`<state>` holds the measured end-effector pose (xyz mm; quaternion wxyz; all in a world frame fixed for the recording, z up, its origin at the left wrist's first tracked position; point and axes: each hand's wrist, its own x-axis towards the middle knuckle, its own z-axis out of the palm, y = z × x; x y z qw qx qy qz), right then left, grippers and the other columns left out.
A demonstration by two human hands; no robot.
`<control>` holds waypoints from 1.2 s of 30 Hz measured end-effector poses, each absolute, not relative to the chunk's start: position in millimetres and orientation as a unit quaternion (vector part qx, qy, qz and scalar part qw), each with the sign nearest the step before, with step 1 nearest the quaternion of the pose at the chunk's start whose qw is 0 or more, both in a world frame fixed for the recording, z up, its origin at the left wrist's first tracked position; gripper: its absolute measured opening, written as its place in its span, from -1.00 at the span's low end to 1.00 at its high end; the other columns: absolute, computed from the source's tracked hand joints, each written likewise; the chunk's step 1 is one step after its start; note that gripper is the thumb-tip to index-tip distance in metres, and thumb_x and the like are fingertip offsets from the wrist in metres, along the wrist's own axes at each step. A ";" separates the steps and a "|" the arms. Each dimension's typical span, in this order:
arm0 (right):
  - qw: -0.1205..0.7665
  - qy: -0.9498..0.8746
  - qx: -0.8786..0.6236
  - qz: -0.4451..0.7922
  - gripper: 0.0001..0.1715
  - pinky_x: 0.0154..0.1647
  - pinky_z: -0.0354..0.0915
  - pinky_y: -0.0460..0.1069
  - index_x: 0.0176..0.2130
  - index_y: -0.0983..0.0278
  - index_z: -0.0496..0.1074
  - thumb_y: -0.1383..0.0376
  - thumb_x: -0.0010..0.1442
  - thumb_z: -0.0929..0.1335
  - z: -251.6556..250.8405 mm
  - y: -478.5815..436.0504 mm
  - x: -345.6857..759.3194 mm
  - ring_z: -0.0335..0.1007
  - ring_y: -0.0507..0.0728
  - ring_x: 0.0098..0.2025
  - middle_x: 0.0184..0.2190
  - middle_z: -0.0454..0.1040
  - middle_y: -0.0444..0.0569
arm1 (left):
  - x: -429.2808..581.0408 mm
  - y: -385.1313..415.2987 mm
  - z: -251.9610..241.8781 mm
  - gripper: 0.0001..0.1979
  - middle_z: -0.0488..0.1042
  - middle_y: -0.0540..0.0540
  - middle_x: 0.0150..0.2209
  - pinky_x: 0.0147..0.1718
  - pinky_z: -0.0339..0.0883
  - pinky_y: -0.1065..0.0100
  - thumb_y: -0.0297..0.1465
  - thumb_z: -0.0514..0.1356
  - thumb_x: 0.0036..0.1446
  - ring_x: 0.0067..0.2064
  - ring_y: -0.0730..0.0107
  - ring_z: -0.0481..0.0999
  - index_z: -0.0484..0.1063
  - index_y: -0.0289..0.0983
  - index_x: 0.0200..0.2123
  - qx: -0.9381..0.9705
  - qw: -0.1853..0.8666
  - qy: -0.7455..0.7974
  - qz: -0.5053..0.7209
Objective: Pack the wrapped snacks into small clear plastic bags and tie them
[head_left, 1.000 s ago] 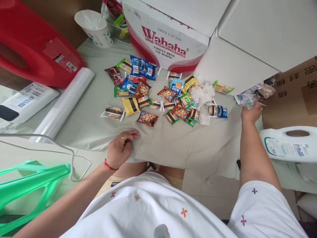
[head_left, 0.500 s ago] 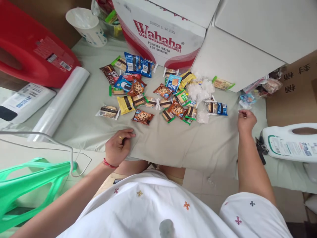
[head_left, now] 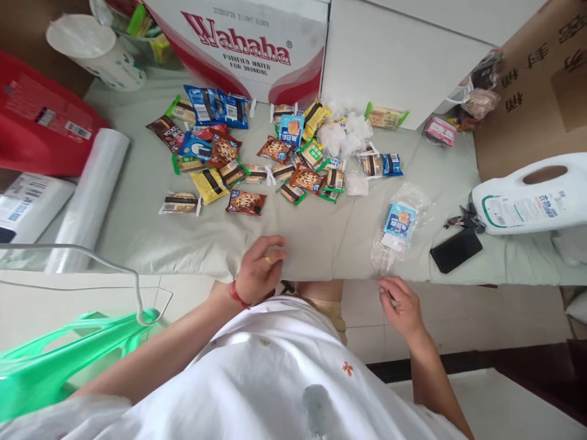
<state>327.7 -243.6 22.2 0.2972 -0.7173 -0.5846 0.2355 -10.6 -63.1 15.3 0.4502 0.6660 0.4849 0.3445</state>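
Note:
A clear plastic bag (head_left: pixel 383 252) with a blue snack packet (head_left: pixel 400 220) in it lies on the cloth near the table's front edge. At the bag's near end, my right hand (head_left: pixel 401 308) is closed in a pinch on the plastic. My left hand (head_left: pixel 260 269) hovers by the front edge, fingers loosely bent and apart, holding nothing. Beyond it are several wrapped snacks: a brown cookie packet (head_left: pixel 246 202), a yellow packet (head_left: pixel 210 185) and blue packets (head_left: pixel 236 112) among them. Crumpled clear plastic (head_left: pixel 345 135) lies at their right side.
A Wahaha carton (head_left: pixel 247 55) stands behind the snacks. On the left are a red jug (head_left: pixel 46 116), a plastic roll (head_left: pixel 89 201) and a paper cup (head_left: pixel 96 52). A phone (head_left: pixel 456 250), keys (head_left: pixel 465 220) and a white jug (head_left: pixel 532 195) are on the right. A cable (head_left: pixel 135 287) hangs front left.
My right hand has come toward me and leftward, bringing the clear bag with the blue packet from the back right to the front edge. My left hand has shifted right. The view has turned.

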 end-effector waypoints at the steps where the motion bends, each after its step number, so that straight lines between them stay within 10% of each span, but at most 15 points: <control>1: 0.308 -0.555 -0.735 0.238 -0.74 -0.17 0.46 0.15 -0.09 0.03 0.63 0.21 0.24 0.39 22.7 -255.3 324.9 0.55 0.25 -0.15 -0.05 0.60 0.04 | 4.8 -61.3 19.6 -0.94 0.56 -0.20 -0.06 0.13 0.36 0.06 -0.35 0.34 -0.02 -0.02 0.05 0.51 0.56 -0.11 -0.39 0.652 0.507 0.457 0.330; 5: 0.397 -0.363 -0.838 0.096 -0.58 -0.19 0.42 0.13 -0.06 0.14 0.60 -0.03 0.29 0.33 21.2 -262.4 344.2 0.54 0.29 -0.14 -0.09 0.59 0.11 | 77.4 -46.6 30.9 -0.92 0.53 -0.21 -0.10 0.16 0.27 0.09 -0.31 0.34 0.04 -0.01 0.06 0.45 0.54 -0.13 -0.34 0.659 0.597 0.343 0.304; 11: 0.402 -0.256 -0.879 -0.010 -0.46 -0.09 0.37 0.07 -0.10 0.31 0.54 -0.06 0.21 0.33 14.0 -165.6 414.7 0.51 0.22 -0.16 -0.19 0.59 0.13 | 195.7 -68.7 34.7 -0.59 0.45 -0.34 0.00 0.12 0.15 0.04 -0.18 0.39 0.09 0.09 -0.10 0.36 0.52 -0.25 -0.04 0.828 0.457 0.179 0.270; 17: 0.394 -0.243 -0.861 0.209 -0.51 -0.34 0.25 0.01 -0.37 0.29 0.48 -0.07 -0.03 0.50 12.1 -106.9 424.4 0.35 0.12 -0.40 -0.46 0.51 0.00 | 238.8 -72.2 12.4 -0.88 0.54 -0.36 -0.13 -0.09 0.16 0.13 -0.52 0.22 0.19 -0.05 -0.02 0.47 0.53 -0.33 -0.20 0.871 0.388 0.257 0.156; 27: 0.509 -0.183 -0.748 0.384 -0.41 -0.64 -0.15 -0.11 -0.30 0.24 0.47 -0.09 -0.17 0.57 6.3 -175.1 358.0 -0.03 -0.09 -0.62 -0.54 0.35 -0.22 | 97.9 -33.0 6.6 -0.71 0.33 0.11 -0.56 -0.46 0.15 0.40 -0.13 0.22 0.28 -0.55 0.48 0.28 0.29 -0.20 -0.32 0.558 0.590 0.468 0.347; 36: 0.385 -0.305 -0.864 0.110 -0.54 -0.29 0.31 -0.02 -0.19 0.28 0.53 -0.05 0.16 0.42 28.5 -209.6 334.9 0.37 0.08 -0.40 -0.38 0.53 -0.03 | -1.8 -34.5 -17.0 -0.77 0.54 -0.23 -0.12 -0.06 0.39 0.06 -0.31 0.26 0.15 -0.06 0.05 0.52 0.47 -0.23 -0.12 0.730 0.125 0.601 0.300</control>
